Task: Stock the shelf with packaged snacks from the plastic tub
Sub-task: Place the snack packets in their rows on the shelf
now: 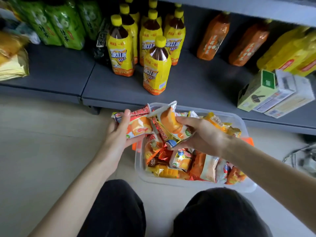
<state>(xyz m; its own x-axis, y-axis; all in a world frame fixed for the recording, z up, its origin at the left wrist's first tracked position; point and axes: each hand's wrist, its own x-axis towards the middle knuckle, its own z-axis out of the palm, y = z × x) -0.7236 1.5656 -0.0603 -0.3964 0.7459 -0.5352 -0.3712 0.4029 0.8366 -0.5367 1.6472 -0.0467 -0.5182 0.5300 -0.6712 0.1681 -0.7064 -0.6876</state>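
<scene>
A clear plastic tub stands on the floor in front of the low grey shelf, filled with several orange, red and yellow snack packets. My left hand grips a red and orange cake packet just left of the tub's far corner. My right hand holds a second, similar packet tilted above the tub, its edge overlapping the left packet.
Yellow iced-tea bottles stand in the shelf's middle, green bottles at the back left, orange bottles at the right. Boxes lie on the shelf's right end, yellow bags on its left. My knees are below the tub.
</scene>
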